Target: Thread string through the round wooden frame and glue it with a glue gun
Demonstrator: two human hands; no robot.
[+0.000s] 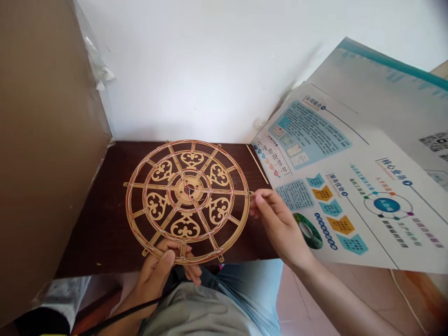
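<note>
Round frame (189,200) between left hand (157,270), tight on near rim (206,258), and right hand (278,218), its grip unclear

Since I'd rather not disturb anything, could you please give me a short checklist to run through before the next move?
1. Left hand holding the round frame: ok, thumb over the near rim.
2. Right hand gripping the frame: cannot tell; fingertips are at the right-side tab.
3. Wires firmly fixed: cannot tell; they follow the rings and meet at the middle.
4. Stick clear of the frame: ok, it lies apart.
5. Frame flat on the table: cannot tell from this angle.
</note>
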